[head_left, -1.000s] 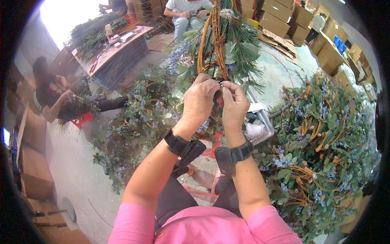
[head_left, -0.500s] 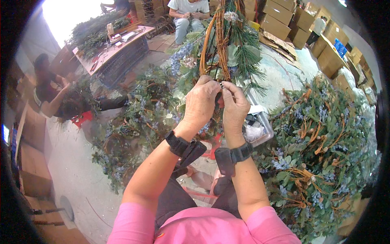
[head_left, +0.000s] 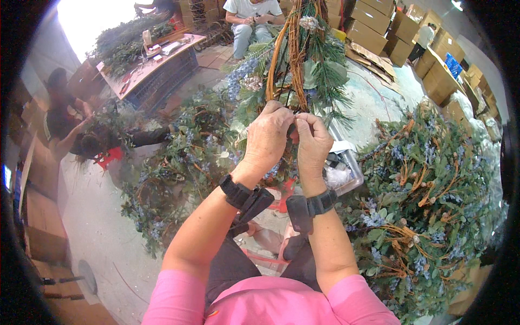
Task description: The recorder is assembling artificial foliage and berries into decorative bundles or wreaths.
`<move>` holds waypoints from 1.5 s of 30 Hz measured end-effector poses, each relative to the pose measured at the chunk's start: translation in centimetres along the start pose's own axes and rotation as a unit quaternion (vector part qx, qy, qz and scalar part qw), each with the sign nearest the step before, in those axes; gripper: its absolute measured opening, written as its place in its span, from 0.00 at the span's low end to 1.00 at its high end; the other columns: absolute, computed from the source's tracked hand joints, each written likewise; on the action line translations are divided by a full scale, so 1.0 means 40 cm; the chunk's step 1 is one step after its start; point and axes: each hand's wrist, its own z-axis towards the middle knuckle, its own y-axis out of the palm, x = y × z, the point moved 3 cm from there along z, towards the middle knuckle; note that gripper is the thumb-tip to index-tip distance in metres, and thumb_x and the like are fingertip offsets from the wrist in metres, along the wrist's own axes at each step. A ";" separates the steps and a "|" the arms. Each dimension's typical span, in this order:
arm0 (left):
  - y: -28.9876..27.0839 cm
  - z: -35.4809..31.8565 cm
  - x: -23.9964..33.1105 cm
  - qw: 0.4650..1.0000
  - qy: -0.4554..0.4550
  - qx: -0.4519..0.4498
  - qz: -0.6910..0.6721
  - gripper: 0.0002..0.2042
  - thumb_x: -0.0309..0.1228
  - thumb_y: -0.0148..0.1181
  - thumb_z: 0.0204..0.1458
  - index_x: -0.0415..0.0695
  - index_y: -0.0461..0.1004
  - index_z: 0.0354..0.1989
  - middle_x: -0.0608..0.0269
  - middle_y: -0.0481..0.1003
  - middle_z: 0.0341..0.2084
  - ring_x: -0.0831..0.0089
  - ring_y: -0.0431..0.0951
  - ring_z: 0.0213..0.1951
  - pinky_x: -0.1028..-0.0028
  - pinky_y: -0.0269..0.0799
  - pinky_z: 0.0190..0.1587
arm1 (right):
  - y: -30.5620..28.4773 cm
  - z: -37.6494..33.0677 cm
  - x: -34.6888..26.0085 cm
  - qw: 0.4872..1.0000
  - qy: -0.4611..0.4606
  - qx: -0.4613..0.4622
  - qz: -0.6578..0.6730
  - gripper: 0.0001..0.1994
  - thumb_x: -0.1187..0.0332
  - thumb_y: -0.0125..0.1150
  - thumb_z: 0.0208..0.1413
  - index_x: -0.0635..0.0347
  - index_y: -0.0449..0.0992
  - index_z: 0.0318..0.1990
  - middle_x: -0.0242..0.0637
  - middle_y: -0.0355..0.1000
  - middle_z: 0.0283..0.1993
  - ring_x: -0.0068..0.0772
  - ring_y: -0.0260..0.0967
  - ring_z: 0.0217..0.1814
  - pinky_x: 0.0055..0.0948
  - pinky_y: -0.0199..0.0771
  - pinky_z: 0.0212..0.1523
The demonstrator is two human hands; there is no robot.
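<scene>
Brown stems [head_left: 295, 54] are rising on the far side of left hand [head_left: 267, 134] and right hand [head_left: 314, 143], both pinching something indistinct.

Twig stems [head_left: 296, 57] orange-brown, 12 o'clock; pine needles [head_left: 331, 81] dark green, 1 o'clock; berries [head_left: 242, 76] dusty blue. Wrist straps [head_left: 323, 203] plain black. Shirt [head_left: 276, 300] pink, 6 o'clock. Bench [head_left: 190, 41] top pale pink, 10 o'clock. Cartons [head_left: 371, 28] brown, 1 o'clock.

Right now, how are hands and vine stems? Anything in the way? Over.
Left hand, right hand: both pinching close together, grip contents unclear. Brown vine stems: just beyond the hands, beside pine sprigs. Plastic bin beside right hand, seemingly not blocking.
</scene>
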 end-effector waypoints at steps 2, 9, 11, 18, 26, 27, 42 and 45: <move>0.000 0.000 0.001 1.000 -0.004 0.002 -0.005 0.04 0.25 0.52 0.49 0.39 0.72 0.29 0.55 0.70 0.31 0.56 0.73 0.33 0.67 0.67 0.34 | 0.000 0.000 -0.002 1.000 0.000 0.000 0.001 0.03 0.73 0.56 0.52 0.64 0.74 0.31 0.27 0.69 0.24 0.15 0.62 0.21 0.16 0.63 0.22; -0.005 0.003 -0.014 0.998 0.014 0.036 -0.042 0.03 0.21 0.53 0.46 0.38 0.72 0.29 0.52 0.73 0.31 0.54 0.74 0.33 0.68 0.70 0.35 | -0.012 0.004 -0.006 1.000 -0.002 0.011 0.001 0.03 0.73 0.57 0.51 0.63 0.74 0.31 0.28 0.69 0.24 0.16 0.63 0.20 0.16 0.63 0.20; -0.014 0.003 -0.012 0.999 0.034 0.022 -0.008 0.04 0.21 0.53 0.45 0.38 0.72 0.30 0.52 0.73 0.32 0.53 0.74 0.33 0.67 0.71 0.34 | -0.016 0.003 -0.008 1.000 0.000 0.013 -0.016 0.03 0.73 0.57 0.51 0.64 0.74 0.31 0.28 0.69 0.24 0.16 0.63 0.20 0.17 0.63 0.21; -0.016 -0.002 0.008 0.983 0.109 -0.046 0.139 0.09 0.19 0.50 0.41 0.40 0.69 0.33 0.54 0.70 0.36 0.54 0.74 0.31 0.64 0.72 0.30 | -0.018 0.005 -0.017 0.996 -0.065 -0.018 -0.059 0.02 0.76 0.56 0.50 0.65 0.74 0.31 0.29 0.70 0.25 0.16 0.63 0.23 0.18 0.64 0.24; -0.012 0.000 0.000 0.971 0.151 -0.080 0.167 0.08 0.20 0.50 0.40 0.42 0.67 0.31 0.52 0.68 0.34 0.55 0.74 0.32 0.64 0.71 0.32 | -0.019 0.014 -0.026 0.988 -0.105 -0.043 -0.108 0.02 0.77 0.55 0.50 0.64 0.73 0.31 0.31 0.70 0.24 0.18 0.63 0.23 0.19 0.65 0.24; -0.012 0.000 0.001 0.970 0.153 -0.075 0.171 0.08 0.19 0.51 0.40 0.41 0.68 0.31 0.54 0.69 0.33 0.56 0.74 0.32 0.65 0.71 0.32 | -0.020 0.017 -0.019 0.989 -0.085 -0.049 -0.112 0.02 0.77 0.54 0.51 0.64 0.73 0.31 0.31 0.69 0.24 0.18 0.64 0.23 0.19 0.65 0.24; -0.002 0.016 -0.044 0.998 0.020 -0.015 -0.056 0.03 0.22 0.53 0.48 0.37 0.73 0.29 0.59 0.72 0.30 0.70 0.73 0.24 0.74 0.69 0.27 | -0.012 0.020 0.022 0.995 0.000 -0.096 -0.022 0.02 0.77 0.52 0.52 0.65 0.72 0.31 0.30 0.69 0.25 0.17 0.65 0.21 0.18 0.67 0.22; -0.008 0.012 -0.037 0.999 0.025 -0.022 -0.039 0.03 0.23 0.53 0.48 0.37 0.72 0.28 0.58 0.72 0.30 0.67 0.74 0.26 0.73 0.69 0.29 | -0.005 0.019 0.024 0.995 0.005 -0.096 -0.027 0.02 0.77 0.53 0.52 0.65 0.72 0.31 0.30 0.69 0.25 0.17 0.65 0.21 0.17 0.66 0.22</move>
